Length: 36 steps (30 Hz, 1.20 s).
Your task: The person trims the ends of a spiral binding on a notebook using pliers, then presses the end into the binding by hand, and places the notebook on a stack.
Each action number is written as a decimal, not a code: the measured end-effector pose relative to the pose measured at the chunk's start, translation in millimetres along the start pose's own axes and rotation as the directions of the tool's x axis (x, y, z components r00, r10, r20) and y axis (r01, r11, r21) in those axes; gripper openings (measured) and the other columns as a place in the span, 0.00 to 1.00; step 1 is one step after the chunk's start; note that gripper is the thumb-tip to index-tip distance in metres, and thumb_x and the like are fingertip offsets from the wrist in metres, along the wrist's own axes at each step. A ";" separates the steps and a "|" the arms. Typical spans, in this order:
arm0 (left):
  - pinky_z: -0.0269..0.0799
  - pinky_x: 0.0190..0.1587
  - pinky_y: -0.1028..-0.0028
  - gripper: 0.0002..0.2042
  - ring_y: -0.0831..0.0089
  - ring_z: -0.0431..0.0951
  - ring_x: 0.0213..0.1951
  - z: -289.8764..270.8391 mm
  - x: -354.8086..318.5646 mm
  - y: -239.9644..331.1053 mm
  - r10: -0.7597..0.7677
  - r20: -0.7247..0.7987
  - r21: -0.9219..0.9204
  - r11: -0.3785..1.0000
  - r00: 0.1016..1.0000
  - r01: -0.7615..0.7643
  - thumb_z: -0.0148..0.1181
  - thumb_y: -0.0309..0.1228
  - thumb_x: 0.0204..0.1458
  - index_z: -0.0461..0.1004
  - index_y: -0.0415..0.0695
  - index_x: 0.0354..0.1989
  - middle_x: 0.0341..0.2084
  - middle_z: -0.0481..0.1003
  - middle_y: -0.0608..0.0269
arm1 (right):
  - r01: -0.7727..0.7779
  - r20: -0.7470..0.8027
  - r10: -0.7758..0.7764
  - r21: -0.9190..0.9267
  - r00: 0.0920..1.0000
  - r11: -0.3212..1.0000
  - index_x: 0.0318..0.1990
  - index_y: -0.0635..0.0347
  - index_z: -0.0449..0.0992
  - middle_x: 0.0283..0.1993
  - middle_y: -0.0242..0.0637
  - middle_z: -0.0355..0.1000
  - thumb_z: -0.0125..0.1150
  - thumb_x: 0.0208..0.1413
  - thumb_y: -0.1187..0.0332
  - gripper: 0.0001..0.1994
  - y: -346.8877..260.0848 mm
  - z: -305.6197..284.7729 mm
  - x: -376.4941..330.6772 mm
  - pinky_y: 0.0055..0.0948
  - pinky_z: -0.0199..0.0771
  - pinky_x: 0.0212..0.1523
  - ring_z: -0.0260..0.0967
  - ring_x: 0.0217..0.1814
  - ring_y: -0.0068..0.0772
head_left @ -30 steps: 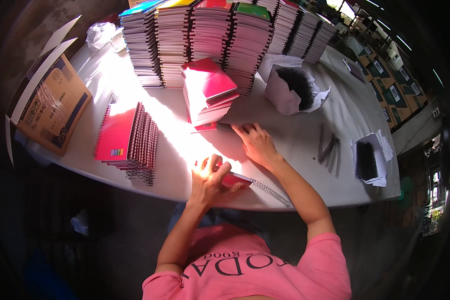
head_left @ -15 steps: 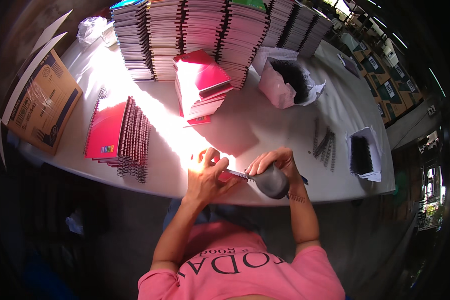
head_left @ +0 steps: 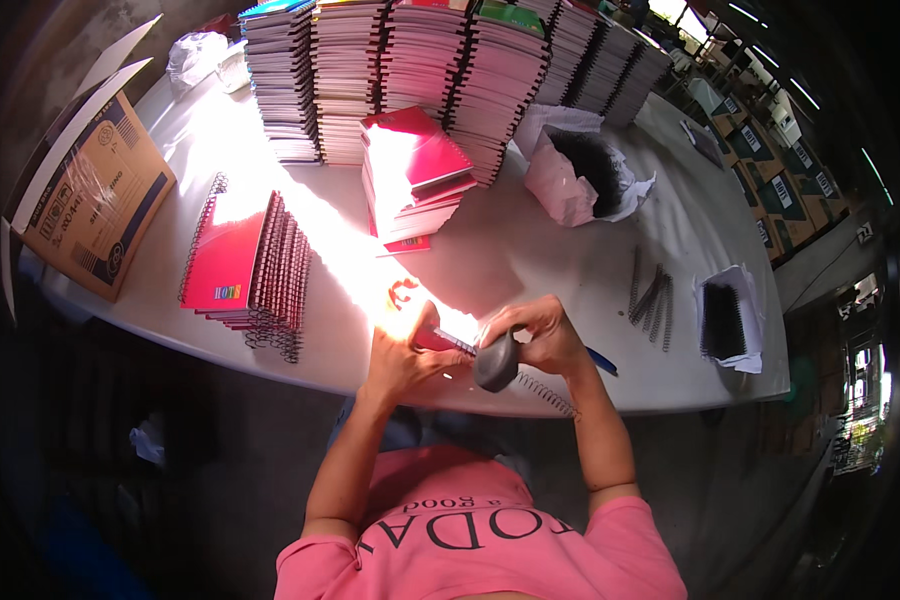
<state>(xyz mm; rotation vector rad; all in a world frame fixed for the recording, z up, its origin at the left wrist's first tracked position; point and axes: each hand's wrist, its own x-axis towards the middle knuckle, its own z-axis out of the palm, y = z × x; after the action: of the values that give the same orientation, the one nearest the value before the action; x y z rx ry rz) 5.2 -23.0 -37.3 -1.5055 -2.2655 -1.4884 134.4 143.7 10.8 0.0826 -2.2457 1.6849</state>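
Note:
Close to the table's front edge, my left hand (head_left: 398, 350) is closed around a small red notebook (head_left: 438, 341), seen nearly edge-on and partly washed out by sunlight. My right hand (head_left: 542, 335) grips a dark grey, rounded object (head_left: 496, 364) against the notebook's edge; its exact kind is unclear. A dark wire spiral (head_left: 550, 394) stretches from beside the grey object toward my right wrist. Left of my hands lies a pile of red spiral notebooks (head_left: 232, 258). Beyond them stands a stack of red-covered books (head_left: 420, 150).
Tall stacks of bound books (head_left: 420, 60) line the back. Loose spirals (head_left: 652, 305), a paper-wrapped bundle of spirals (head_left: 725, 318) and a crumpled paper wrapper (head_left: 560, 180) with dark contents lie right. A blue pen-like item (head_left: 601, 362) rests near my right forearm. A cardboard box (head_left: 100, 200) stands left.
My right hand and the grey object have shifted left and turned along the notebook's edge. More of the spiral now shows beside my wrist. The view has shifted slightly.

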 end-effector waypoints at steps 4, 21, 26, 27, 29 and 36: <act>0.69 0.33 0.64 0.31 0.59 0.71 0.29 4.1 2.6 -2.0 -0.026 -0.065 -0.165 0.986 0.998 0.015 0.79 0.44 0.20 0.68 0.40 0.30 0.27 0.69 0.56 | -0.124 -0.161 0.105 -0.113 0.981 0.986 0.32 0.63 0.80 0.29 0.36 0.77 0.65 0.37 0.83 0.11 10.6 -5.3 3.2 0.23 0.73 0.37 0.74 0.31 0.24; 0.70 0.40 0.65 0.37 0.62 0.73 0.36 8.8 -7.7 -24.7 -0.106 0.131 -0.243 0.961 0.986 0.136 0.81 0.43 0.16 0.71 0.35 0.38 0.33 0.71 0.54 | -0.022 -0.092 0.001 -0.228 0.996 0.973 0.31 0.64 0.80 0.26 0.35 0.77 0.61 0.39 0.83 0.09 -8.9 31.8 33.6 0.19 0.71 0.32 0.72 0.29 0.18; 0.70 0.38 0.65 0.35 0.61 0.74 0.34 10.7 -11.0 -26.3 -0.096 0.081 -0.239 0.964 0.992 0.113 0.81 0.40 0.17 0.73 0.36 0.37 0.31 0.73 0.55 | -0.162 -0.134 0.154 -0.051 0.979 0.985 0.33 0.64 0.80 0.23 0.31 0.75 0.62 0.42 0.81 0.08 3.5 36.0 36.6 0.18 0.69 0.29 0.69 0.28 0.13; 0.70 0.38 0.66 0.37 0.62 0.74 0.34 9.6 -11.8 -29.2 -0.094 0.172 -0.253 0.958 0.981 0.136 0.82 0.39 0.16 0.71 0.34 0.38 0.32 0.73 0.55 | -0.237 -0.065 0.239 0.030 0.969 0.971 0.34 0.64 0.80 0.23 0.30 0.75 0.62 0.43 0.80 0.08 -5.2 40.2 36.7 0.18 0.69 0.31 0.69 0.29 0.12; 0.71 0.37 0.68 0.34 0.64 0.74 0.33 7.6 -6.5 -22.1 -0.031 0.073 -0.263 0.964 0.997 0.050 0.81 0.36 0.20 0.69 0.34 0.38 0.30 0.73 0.55 | -0.325 -0.211 0.278 -0.238 0.937 0.915 0.35 0.63 0.80 0.24 0.31 0.76 0.61 0.44 0.79 0.09 4.5 38.2 41.4 0.19 0.70 0.32 0.71 0.30 0.15; 0.71 0.35 0.75 0.15 0.72 0.74 0.32 21.1 -13.4 -36.2 -0.310 0.001 -0.621 0.745 0.951 0.244 0.71 0.28 0.43 0.71 0.36 0.36 0.32 0.73 0.56 | -0.452 -0.486 0.174 -0.545 0.857 0.706 0.57 0.57 0.68 0.52 0.48 0.70 0.64 0.44 0.69 0.28 5.6 -20.4 -5.2 0.36 0.65 0.56 0.67 0.55 0.49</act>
<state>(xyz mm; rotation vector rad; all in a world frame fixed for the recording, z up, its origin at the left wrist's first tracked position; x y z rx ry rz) -4.9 -19.5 -79.9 -1.1561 -2.1124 -2.5238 142.7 163.8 9.1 -0.7976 -2.4482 0.8258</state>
